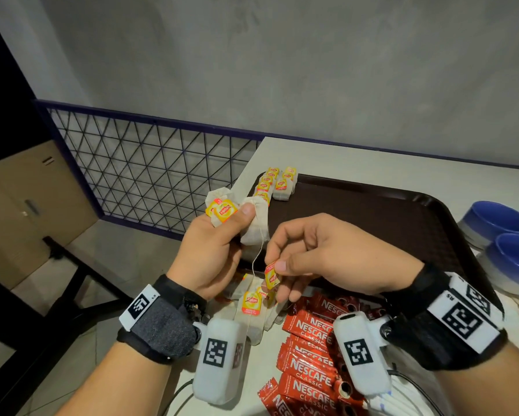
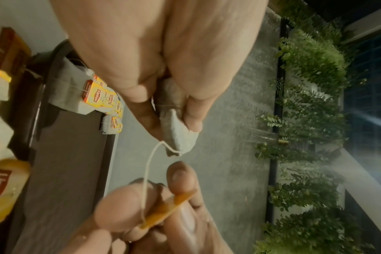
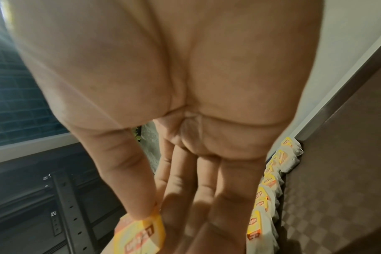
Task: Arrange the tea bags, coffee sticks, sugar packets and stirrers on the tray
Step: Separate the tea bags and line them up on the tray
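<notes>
My left hand (image 1: 222, 241) grips a few white tea bags (image 1: 253, 223) with yellow Lipton tags, held above the table's left edge. A thin string (image 1: 257, 256) runs from one bag (image 2: 178, 137) down to a yellow tag (image 1: 272, 276), which my right hand (image 1: 312, 253) pinches between thumb and forefinger (image 3: 139, 202). Several tea bags (image 1: 277, 183) stand in rows in the far left corner of the dark brown tray (image 1: 372, 223). More loose tea bags (image 1: 252, 307) lie on the table below my hands. Red Nescafe coffee sticks (image 1: 309, 355) are piled near the table's front.
Two blue bowls (image 1: 504, 235) stand to the right of the tray. White packets (image 1: 390, 400) lie at the front right under my wrist. A dark wire-mesh railing (image 1: 150, 163) and a drop to the floor border the table's left side.
</notes>
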### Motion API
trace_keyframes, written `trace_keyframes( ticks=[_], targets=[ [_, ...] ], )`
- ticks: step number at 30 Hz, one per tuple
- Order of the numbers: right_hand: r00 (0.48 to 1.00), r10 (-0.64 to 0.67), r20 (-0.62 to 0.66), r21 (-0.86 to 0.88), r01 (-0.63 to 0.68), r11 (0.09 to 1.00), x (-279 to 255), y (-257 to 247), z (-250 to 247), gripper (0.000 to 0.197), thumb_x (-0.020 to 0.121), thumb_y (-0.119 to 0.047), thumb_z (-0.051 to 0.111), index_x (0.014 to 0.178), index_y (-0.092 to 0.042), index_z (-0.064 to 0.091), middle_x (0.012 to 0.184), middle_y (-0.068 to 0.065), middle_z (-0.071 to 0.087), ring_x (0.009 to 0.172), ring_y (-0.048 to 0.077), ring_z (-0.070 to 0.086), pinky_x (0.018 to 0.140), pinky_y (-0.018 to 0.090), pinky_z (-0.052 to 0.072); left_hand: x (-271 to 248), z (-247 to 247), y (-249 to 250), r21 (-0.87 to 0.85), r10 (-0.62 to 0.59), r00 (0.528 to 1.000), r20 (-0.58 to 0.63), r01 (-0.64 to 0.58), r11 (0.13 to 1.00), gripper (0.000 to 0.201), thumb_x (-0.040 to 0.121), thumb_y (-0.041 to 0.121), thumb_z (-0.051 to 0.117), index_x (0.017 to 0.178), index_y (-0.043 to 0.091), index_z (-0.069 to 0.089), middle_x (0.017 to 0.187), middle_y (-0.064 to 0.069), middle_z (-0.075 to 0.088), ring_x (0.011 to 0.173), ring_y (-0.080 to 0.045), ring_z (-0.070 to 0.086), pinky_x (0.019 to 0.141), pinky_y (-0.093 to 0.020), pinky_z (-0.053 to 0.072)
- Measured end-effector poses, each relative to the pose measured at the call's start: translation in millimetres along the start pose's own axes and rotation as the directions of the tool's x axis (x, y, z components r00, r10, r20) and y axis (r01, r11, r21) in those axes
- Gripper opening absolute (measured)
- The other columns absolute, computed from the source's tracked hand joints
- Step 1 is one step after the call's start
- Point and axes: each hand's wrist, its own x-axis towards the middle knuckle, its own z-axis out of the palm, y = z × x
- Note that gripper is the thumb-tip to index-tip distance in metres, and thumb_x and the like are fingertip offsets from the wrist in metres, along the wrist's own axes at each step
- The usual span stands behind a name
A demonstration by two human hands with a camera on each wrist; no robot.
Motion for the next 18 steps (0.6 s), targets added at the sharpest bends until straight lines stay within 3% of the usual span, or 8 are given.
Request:
trace_keyframes(
  ticks=[2, 6, 12, 15, 16, 18],
  targets=[
    [1.0, 0.01, -0.004, -0.026, -0.01, 1.0, -0.1, 0.2, 0.0, 0.012, 0.1, 0.004, 0.059, 0.111, 0.009, 0.062, 0.088, 0.032, 0.07, 0.08, 0.034, 0.072, 0.073, 0.035, 0.06, -0.3, 0.3, 0.1, -0.016, 0.001, 1.0, -0.005, -0.001, 1.0, 0.054, 0.087, 0.018, 0.067, 0.125, -0.019, 0.057, 0.127, -0.033, 0.063, 0.111, -0.033, 0.065, 0.1, -0.04, 0.055],
    [0.999, 0.036, -0.025, -0.085, -0.038, 0.996, 0.4, 2.2, 0.2, 0.011, 0.101, 0.0, 0.06, 0.111, 0.003, 0.064, 0.093, 0.036, 0.071, 0.084, 0.039, 0.073, 0.077, 0.04, 0.06, -1.1, 0.4, -0.9, -0.041, -0.009, 1.0, 0.023, 0.01, 0.999, 0.05, 0.086, 0.016, 0.067, 0.122, -0.018, 0.06, 0.129, -0.034, 0.062, 0.113, -0.032, 0.065, 0.101, -0.04, 0.055],
    [0.998, 0.056, -0.017, -0.141, -0.058, 0.988, 1.0, 4.5, 2.8, 0.012, 0.101, -0.002, 0.061, 0.111, 0.002, 0.065, 0.094, 0.032, 0.072, 0.085, 0.03, 0.075, 0.08, 0.039, 0.06, 0.6, -0.3, -2.1, -0.063, -0.015, 1.0, 0.024, 0.016, 0.998, 0.044, 0.085, 0.015, 0.066, 0.118, -0.013, 0.064, 0.117, -0.025, 0.071, 0.107, -0.029, 0.069, 0.094, -0.034, 0.059],
    [0.999, 0.021, 0.037, -0.148, -0.015, 0.989, -2.1, 1.3, 5.1, 0.01, 0.1, -0.002, 0.063, 0.108, 0.001, 0.067, 0.093, 0.03, 0.073, 0.085, 0.028, 0.075, 0.079, 0.036, 0.06, 2.7, -1.3, -2.7, -0.02, 0.01, 1.0, -0.006, -0.01, 1.0, 0.037, 0.084, 0.016, 0.068, 0.111, -0.01, 0.066, 0.102, -0.022, 0.071, 0.092, -0.028, 0.067, 0.077, -0.03, 0.059],
    [0.999, 0.001, 0.054, -0.143, 0.007, 0.99, -3.7, -0.6, 6.0, 0.009, 0.1, -0.001, 0.064, 0.108, 0.001, 0.067, 0.093, 0.029, 0.073, 0.086, 0.028, 0.075, 0.079, 0.034, 0.059, 3.3, -1.6, -3.0, -0.005, 0.019, 1.0, -0.019, -0.019, 1.0, 0.038, 0.085, 0.016, 0.069, 0.111, -0.011, 0.066, 0.104, -0.023, 0.072, 0.094, -0.029, 0.069, 0.081, -0.031, 0.06],
    [0.995, -0.036, 0.09, -0.12, 0.047, 0.992, -6.7, -4.0, 8.2, 0.008, 0.1, -0.001, 0.064, 0.106, -0.001, 0.068, 0.094, 0.028, 0.074, 0.088, 0.03, 0.076, 0.081, 0.032, 0.059, 3.6, -2.5, -2.9, 0.019, 0.032, 0.999, -0.034, -0.031, 0.999, 0.044, 0.086, 0.017, 0.071, 0.116, -0.015, 0.065, 0.118, -0.03, 0.069, 0.11, -0.035, 0.069, 0.101, -0.041, 0.056]
  ],
)
